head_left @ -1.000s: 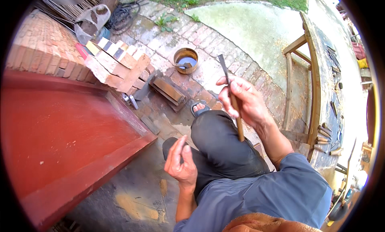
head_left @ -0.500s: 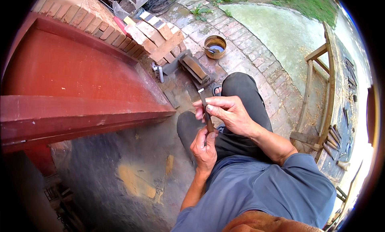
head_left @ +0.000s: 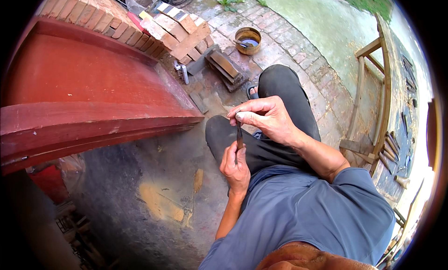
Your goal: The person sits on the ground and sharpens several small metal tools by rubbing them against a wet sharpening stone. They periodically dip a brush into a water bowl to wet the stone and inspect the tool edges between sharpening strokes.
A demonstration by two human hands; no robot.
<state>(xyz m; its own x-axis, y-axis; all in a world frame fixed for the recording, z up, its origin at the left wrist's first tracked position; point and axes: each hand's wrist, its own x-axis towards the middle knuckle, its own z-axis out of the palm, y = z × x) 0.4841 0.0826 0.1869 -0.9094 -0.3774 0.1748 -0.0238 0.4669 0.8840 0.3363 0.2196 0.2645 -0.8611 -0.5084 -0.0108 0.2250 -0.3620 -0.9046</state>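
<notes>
My left hand (head_left: 235, 171) is closed around the handle of a chisel (head_left: 240, 138), which stands nearly upright above my lap. Its dark blade points up and away from me. At the blade's upper end, the thumb and fingers of my right hand (head_left: 273, 120) pinch together and cover the tip. Beyond my knees a sharpening stone (head_left: 224, 64) rests on a dark block on the ground. Just past it stands a round brown bowl (head_left: 247, 42) with water and a thin utensil inside.
On the left a red door sill (head_left: 98, 118) stretches toward my knees. Stacked bricks (head_left: 175, 32) stand behind the stone, with a small metal clamp-like piece (head_left: 185, 75) nearby. At the right, a wooden bench (head_left: 382, 92) carries several wooden-handled tools (head_left: 389, 148).
My right fingers have slid from the middle of the blade up to its tip, which was bare before. The chisel has turned more upright, and the view has shifted slightly.
</notes>
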